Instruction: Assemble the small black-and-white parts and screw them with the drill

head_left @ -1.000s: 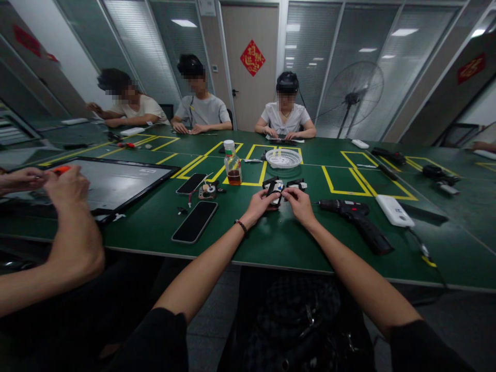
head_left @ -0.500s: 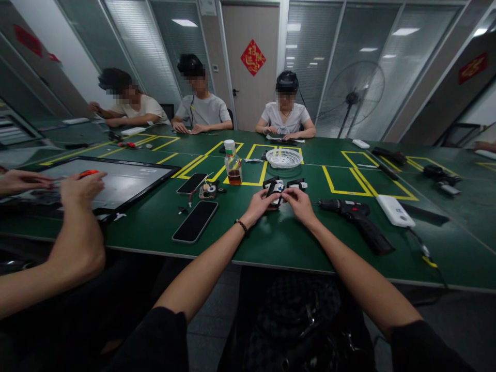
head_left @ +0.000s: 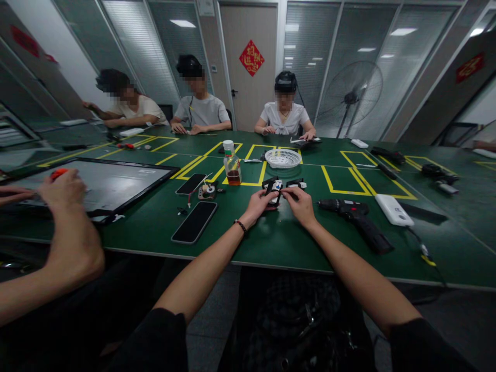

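The left hand (head_left: 256, 205) has its grip closed on the near left side of a small black-and-white part (head_left: 276, 186), seemingly to steady it low over the bench (head_left: 279, 245) in front of the person. The right hand (head_left: 302, 207) has thumb and fingertips drawn close at the part's right edge, perhaps for fine work; whether that grip pinches the part or something tiny, I cannot tell. The part looks blocky, white on top with a blue mark and black at the sides; its underside is hidden. A similar piece (head_left: 296, 184) lies just beyond the right hand. The cordless drill (head_left: 353, 213) lies right of that hand, bit pointing inward, probably for easy reach. Farther out stand a bottle (head_left: 233, 168) and a white basket (head_left: 283, 163), apart from the hands, likely leaving them room.
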Demonstrator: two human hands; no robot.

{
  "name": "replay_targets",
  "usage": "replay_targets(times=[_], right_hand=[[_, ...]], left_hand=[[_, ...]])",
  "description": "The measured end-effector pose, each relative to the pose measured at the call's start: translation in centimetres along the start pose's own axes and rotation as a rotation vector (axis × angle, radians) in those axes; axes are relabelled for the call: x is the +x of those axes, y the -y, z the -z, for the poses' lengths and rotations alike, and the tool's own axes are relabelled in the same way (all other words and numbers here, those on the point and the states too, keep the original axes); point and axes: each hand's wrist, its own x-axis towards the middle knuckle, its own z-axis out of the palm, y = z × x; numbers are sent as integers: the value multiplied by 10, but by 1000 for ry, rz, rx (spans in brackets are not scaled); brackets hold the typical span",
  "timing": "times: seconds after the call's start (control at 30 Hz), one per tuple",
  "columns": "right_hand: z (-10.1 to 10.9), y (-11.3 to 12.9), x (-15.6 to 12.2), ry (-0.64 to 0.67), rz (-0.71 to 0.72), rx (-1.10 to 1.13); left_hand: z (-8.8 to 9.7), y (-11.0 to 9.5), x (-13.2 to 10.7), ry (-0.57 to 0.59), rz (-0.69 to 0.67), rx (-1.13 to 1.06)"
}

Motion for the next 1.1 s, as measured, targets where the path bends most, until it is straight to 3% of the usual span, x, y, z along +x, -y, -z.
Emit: replay_targets(times=[0.17,0.3,0.63,0.87,1.1], right_hand=[[-2,-9,2,-38,-103,157],[-8,-15,3,16,-183,356],[-11,-22,4,96,-355,587],[-13,-23,3,71,-357,568],[-16,-23,1,26,-265,494]], left_hand=[[0,1,1,-32,2,9],[0,1,0,-24,-9,33],[-2,-1,-3,-36,-57,67],[-1,5,-1,-38,-121,131],[-3,5,-5,-21,-154,132]])
